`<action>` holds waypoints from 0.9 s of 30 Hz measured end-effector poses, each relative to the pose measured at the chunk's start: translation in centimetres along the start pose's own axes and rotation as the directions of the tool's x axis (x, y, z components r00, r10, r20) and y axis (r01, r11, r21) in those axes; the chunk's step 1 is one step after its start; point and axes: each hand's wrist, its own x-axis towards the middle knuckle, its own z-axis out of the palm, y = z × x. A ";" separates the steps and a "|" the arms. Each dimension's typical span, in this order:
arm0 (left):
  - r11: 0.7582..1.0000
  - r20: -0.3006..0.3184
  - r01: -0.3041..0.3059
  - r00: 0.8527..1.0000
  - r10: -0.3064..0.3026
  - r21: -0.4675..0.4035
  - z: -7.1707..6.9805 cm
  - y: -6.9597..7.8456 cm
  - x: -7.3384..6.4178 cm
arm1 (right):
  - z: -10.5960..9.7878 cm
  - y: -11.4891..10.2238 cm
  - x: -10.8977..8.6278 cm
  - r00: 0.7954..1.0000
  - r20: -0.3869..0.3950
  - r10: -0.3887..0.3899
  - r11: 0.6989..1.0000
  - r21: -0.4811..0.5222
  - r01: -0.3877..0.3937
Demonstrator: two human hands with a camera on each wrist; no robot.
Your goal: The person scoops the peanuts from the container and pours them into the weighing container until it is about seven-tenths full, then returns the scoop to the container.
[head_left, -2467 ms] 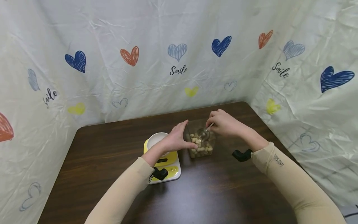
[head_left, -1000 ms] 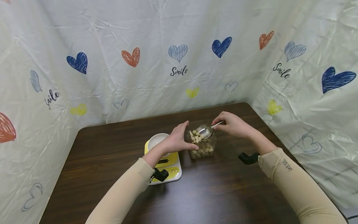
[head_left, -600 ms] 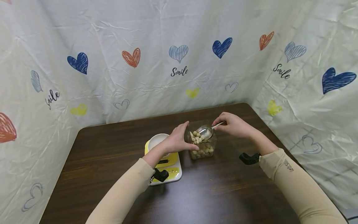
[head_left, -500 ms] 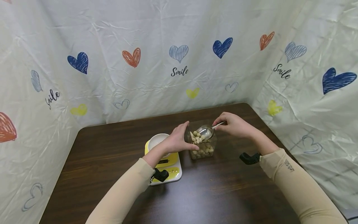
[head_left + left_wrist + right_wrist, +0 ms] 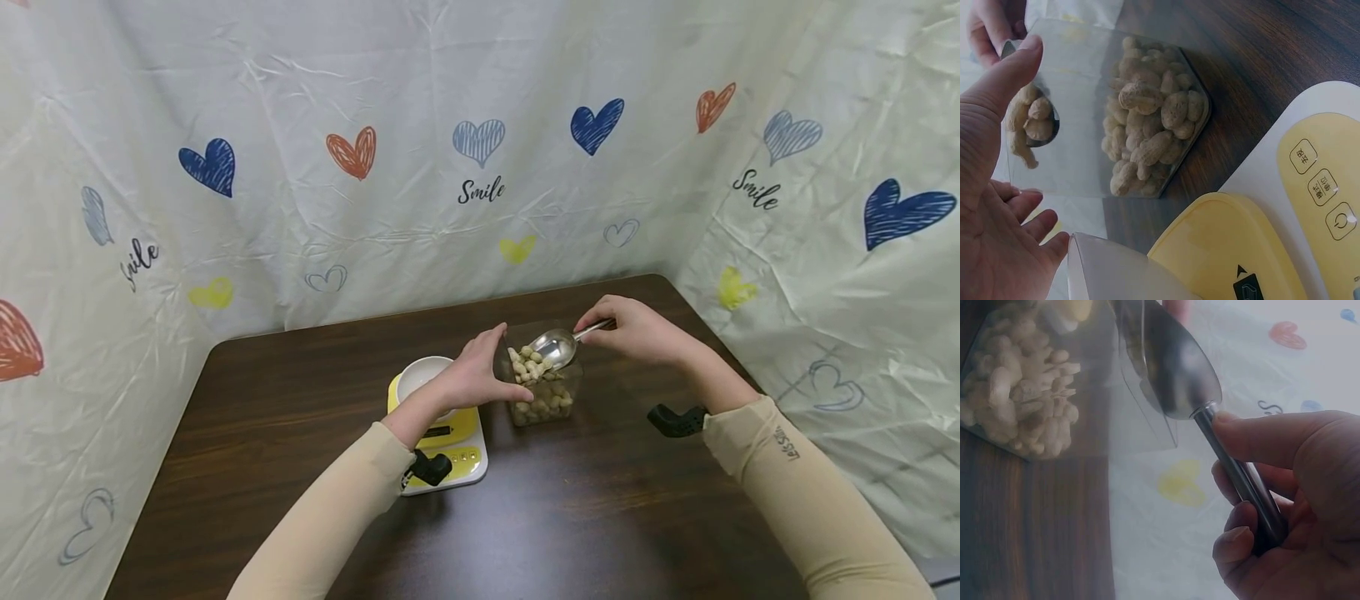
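Note:
My left hand (image 5: 472,377) holds the near left side of a clear square container (image 5: 1082,134), its thumb over the front wall and its fingers toward the back corner. Unshelled peanuts (image 5: 1147,122) fill the container's lower part. With fingers and thumb curled round its handle, my right hand (image 5: 633,327) grips a metal scoop (image 5: 1188,369). The scoop's bowl tilts down at the container's mouth and carries several peanuts (image 5: 529,365). Left of the container, a white bowl (image 5: 420,375) sits on a yellow and white kitchen scale (image 5: 468,437), partly hidden by my left forearm.
The dark wooden table (image 5: 300,433) carries all of these things. A white curtain (image 5: 405,233) printed with hearts and "Smile" hangs behind it and at both sides. Black wrist mounts (image 5: 678,421) stick out below both wrists.
The scoop was down among the peanuts earlier; it has risen with peanuts in it. Lately my right hand has shifted slightly up and right. The left hand and container stay in place.

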 end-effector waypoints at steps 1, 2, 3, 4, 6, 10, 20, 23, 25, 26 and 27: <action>1.000 -0.002 -0.002 1.000 0.002 0.001 0.0 0.0 0.0 | -0.1 0.0 0.0 1.000 0.000 0.001 1.000 0.005 -0.001; 1.000 -0.002 -0.003 1.000 0.003 0.002 -0.1 0.0 0.0 | -0.1 0.0 -0.1 1.000 0.000 0.004 1.000 0.010 -0.004; 1.000 -0.003 -0.005 1.000 0.005 -0.001 -0.1 0.0 0.0 | -0.2 -0.1 -0.1 1.000 0.001 0.005 1.000 0.012 -0.005; 1.000 -0.004 -0.006 1.000 0.006 -0.003 -0.1 0.0 0.0 | -0.3 -0.1 -0.2 1.000 0.003 0.006 1.000 0.015 -0.006; 1.000 -0.003 -0.004 1.000 0.004 -0.003 -0.1 0.1 -0.1 | -0.3 -0.1 -0.3 1.000 0.006 0.013 1.000 0.020 -0.013; 1.000 0.004 0.006 1.000 -0.006 -0.008 -0.1 0.1 -0.1 | -0.2 0.1 -0.3 0.999 0.024 0.026 0.999 0.041 -0.027; 1.000 0.016 0.021 1.000 -0.021 -0.005 -0.1 0.0 0.0 | 0.2 0.3 -0.3 0.999 0.026 0.021 0.998 0.065 -0.023; 1.000 0.014 0.015 1.000 -0.015 -0.006 -0.1 0.1 0.0 | 0.1 0.2 -0.4 0.999 0.024 0.026 0.998 0.061 -0.028; 1.000 0.014 0.014 1.000 -0.014 -0.007 0.0 0.1 0.0 | 0.0 0.2 -0.5 0.999 0.021 0.031 0.998 0.057 -0.032; 1.000 0.013 0.012 1.000 -0.012 -0.010 0.0 0.1 -0.1 | -0.1 0.1 -0.6 0.999 0.020 0.033 0.998 0.054 -0.034; 1.000 0.013 0.012 1.000 -0.012 -0.011 0.0 0.1 -0.1 | -0.2 0.1 -0.7 0.999 0.020 0.036 0.998 0.052 -0.037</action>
